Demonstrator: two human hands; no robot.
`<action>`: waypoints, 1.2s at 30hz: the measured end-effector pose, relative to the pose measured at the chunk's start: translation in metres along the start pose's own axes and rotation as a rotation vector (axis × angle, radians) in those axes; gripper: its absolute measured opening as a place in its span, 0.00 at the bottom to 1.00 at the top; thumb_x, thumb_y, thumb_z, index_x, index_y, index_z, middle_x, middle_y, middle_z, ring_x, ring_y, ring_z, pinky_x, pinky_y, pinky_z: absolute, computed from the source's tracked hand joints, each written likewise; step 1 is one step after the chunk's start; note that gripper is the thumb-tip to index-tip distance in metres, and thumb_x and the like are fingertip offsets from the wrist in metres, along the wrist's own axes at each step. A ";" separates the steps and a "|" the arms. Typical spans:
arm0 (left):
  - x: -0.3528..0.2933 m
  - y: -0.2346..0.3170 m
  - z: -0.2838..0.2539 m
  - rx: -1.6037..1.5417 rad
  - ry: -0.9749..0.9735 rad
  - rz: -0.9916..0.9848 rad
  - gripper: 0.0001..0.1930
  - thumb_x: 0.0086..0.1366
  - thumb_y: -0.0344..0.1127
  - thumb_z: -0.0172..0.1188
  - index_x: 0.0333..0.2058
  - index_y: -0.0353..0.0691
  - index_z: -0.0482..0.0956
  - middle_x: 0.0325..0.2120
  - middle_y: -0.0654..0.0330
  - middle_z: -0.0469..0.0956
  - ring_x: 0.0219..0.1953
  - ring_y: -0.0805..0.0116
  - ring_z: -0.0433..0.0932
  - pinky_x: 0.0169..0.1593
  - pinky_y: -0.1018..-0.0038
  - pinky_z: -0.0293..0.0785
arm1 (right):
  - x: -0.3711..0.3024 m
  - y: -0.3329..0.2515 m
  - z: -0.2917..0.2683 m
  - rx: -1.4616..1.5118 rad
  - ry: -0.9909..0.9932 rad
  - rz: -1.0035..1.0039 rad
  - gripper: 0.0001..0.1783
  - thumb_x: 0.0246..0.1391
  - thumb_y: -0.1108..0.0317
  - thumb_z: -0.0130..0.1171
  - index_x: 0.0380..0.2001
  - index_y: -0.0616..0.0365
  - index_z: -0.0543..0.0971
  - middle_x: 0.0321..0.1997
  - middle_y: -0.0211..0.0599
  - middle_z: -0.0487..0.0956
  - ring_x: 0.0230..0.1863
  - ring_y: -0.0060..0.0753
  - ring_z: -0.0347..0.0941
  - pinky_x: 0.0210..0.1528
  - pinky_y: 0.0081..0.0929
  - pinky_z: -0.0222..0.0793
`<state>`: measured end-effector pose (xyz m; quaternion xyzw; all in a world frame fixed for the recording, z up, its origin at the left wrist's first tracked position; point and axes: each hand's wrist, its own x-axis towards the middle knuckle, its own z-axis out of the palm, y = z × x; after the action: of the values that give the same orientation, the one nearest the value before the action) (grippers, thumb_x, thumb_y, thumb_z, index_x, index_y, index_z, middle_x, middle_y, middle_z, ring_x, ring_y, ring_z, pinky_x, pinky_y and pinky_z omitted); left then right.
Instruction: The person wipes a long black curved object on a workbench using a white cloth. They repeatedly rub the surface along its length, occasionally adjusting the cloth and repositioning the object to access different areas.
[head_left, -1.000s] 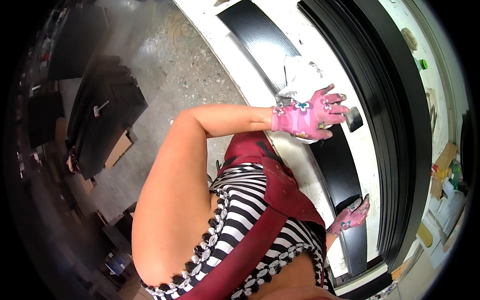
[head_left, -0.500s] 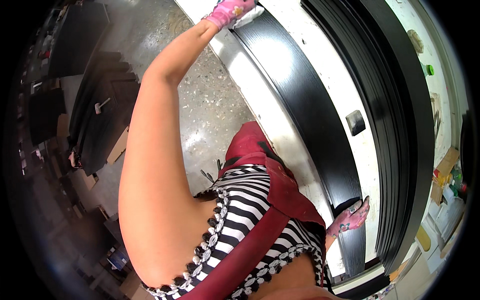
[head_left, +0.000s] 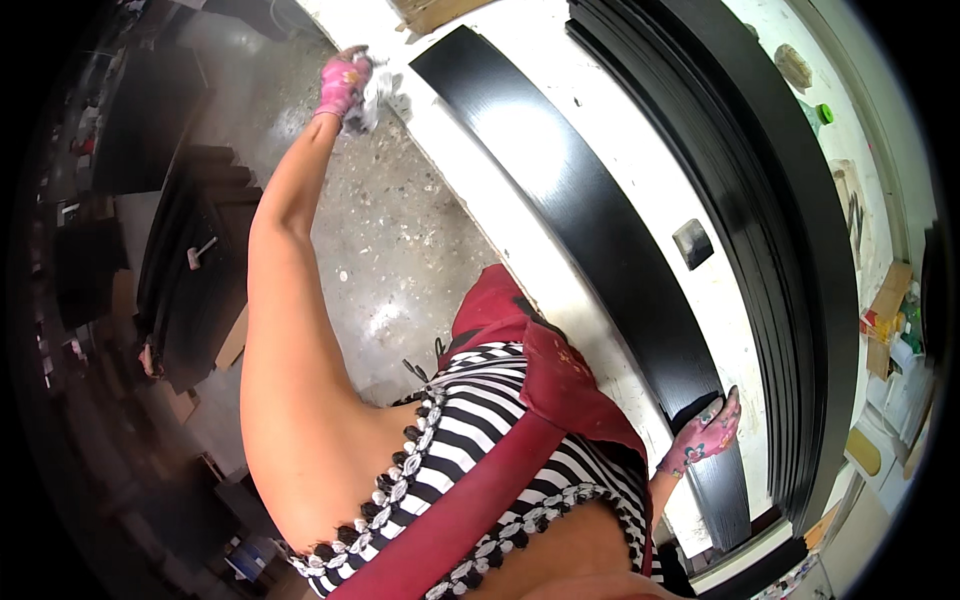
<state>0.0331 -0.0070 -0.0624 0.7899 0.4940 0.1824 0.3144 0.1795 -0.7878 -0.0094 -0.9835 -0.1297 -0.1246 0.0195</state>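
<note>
A long black board (head_left: 590,215) with a wood-grain surface and a glossy sheen lies along the white worktable (head_left: 475,180). My left hand (head_left: 344,84), in a pink flowered glove, is out beyond the board's far end, past the table's edge. Its fingers are closed on a crumpled white rag (head_left: 368,108), blurred by motion. On the near end of the board rests my right hand (head_left: 705,437), in a matching glove, its fingers stretched across the surface. A dark patch beside those fingers could be shadow or something under them; I cannot tell.
Several black boards (head_left: 745,230) are stacked on edge to the right. A small dark block (head_left: 692,244) sits between them and the flat board. A green-capped bottle (head_left: 822,114) stands at the far right. Down on the left are dark panels and a mallet (head_left: 200,253).
My left hand has swung left with the rag, off the board's far end and over the table edge. That far end now shows. My right hand stays on the board.
</note>
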 end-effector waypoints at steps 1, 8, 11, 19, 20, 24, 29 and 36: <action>-0.007 0.009 -0.011 -0.104 0.090 0.002 0.19 0.60 0.38 0.59 0.49 0.40 0.79 0.31 0.57 0.83 0.30 0.73 0.78 0.36 0.76 0.76 | 0.000 0.001 0.000 -0.020 -0.005 0.001 0.24 0.68 0.54 0.39 0.57 0.53 0.75 0.54 0.47 0.77 0.57 0.52 0.71 0.59 0.46 0.63; -0.068 0.105 0.024 -0.436 -0.166 0.343 0.17 0.68 0.33 0.54 0.54 0.37 0.73 0.27 0.71 0.78 0.18 0.84 0.69 0.18 0.80 0.64 | 0.004 -0.001 -0.002 0.060 0.039 -0.045 0.25 0.68 0.52 0.38 0.54 0.55 0.76 0.49 0.48 0.79 0.51 0.54 0.74 0.53 0.46 0.67; -0.049 0.092 0.069 0.018 0.275 0.774 0.17 0.63 0.40 0.62 0.48 0.39 0.79 0.27 0.62 0.80 0.24 0.76 0.75 0.26 0.77 0.72 | 0.002 0.000 -0.001 0.066 0.041 -0.033 0.25 0.68 0.52 0.38 0.54 0.55 0.76 0.50 0.49 0.79 0.51 0.54 0.73 0.54 0.47 0.67; 0.031 0.027 0.068 0.308 -0.080 0.837 0.14 0.66 0.40 0.55 0.45 0.41 0.82 0.44 0.59 0.82 0.47 0.66 0.79 0.54 0.71 0.72 | 0.003 -0.005 -0.005 0.074 0.020 -0.021 0.24 0.68 0.53 0.38 0.54 0.55 0.76 0.50 0.50 0.78 0.51 0.55 0.73 0.53 0.48 0.66; 0.034 0.024 0.070 0.252 -0.121 0.749 0.15 0.66 0.40 0.56 0.46 0.41 0.81 0.45 0.57 0.82 0.47 0.65 0.79 0.53 0.71 0.73 | 0.002 -0.005 -0.004 0.084 0.030 -0.031 0.24 0.68 0.53 0.39 0.54 0.55 0.76 0.50 0.50 0.78 0.51 0.55 0.73 0.54 0.48 0.66; -0.012 0.071 0.078 -0.305 -0.127 0.219 0.18 0.65 0.42 0.59 0.48 0.38 0.78 0.43 0.53 0.81 0.45 0.62 0.79 0.50 0.70 0.73 | -0.001 0.000 -0.005 0.098 -0.019 0.026 0.23 0.67 0.53 0.44 0.56 0.55 0.74 0.52 0.50 0.77 0.55 0.55 0.71 0.56 0.48 0.65; -0.014 0.069 0.091 -0.491 0.032 0.136 0.19 0.66 0.43 0.59 0.48 0.35 0.77 0.40 0.54 0.81 0.43 0.62 0.78 0.46 0.70 0.74 | 0.062 -0.112 -0.001 0.320 0.011 -0.190 0.27 0.62 0.54 0.54 0.59 0.56 0.72 0.59 0.48 0.73 0.64 0.51 0.64 0.64 0.47 0.60; -0.049 0.098 0.063 -0.730 0.152 0.256 0.17 0.67 0.38 0.57 0.51 0.38 0.75 0.44 0.53 0.78 0.46 0.70 0.75 0.52 0.76 0.68 | 0.148 -0.374 0.012 0.405 -0.216 -0.807 0.44 0.54 0.36 0.54 0.67 0.50 0.62 0.66 0.51 0.65 0.69 0.53 0.58 0.68 0.46 0.52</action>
<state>0.1144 -0.1018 -0.0413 0.6656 0.3158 0.4418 0.5119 0.2237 -0.3893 0.0181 -0.8382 -0.5250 0.0086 0.1476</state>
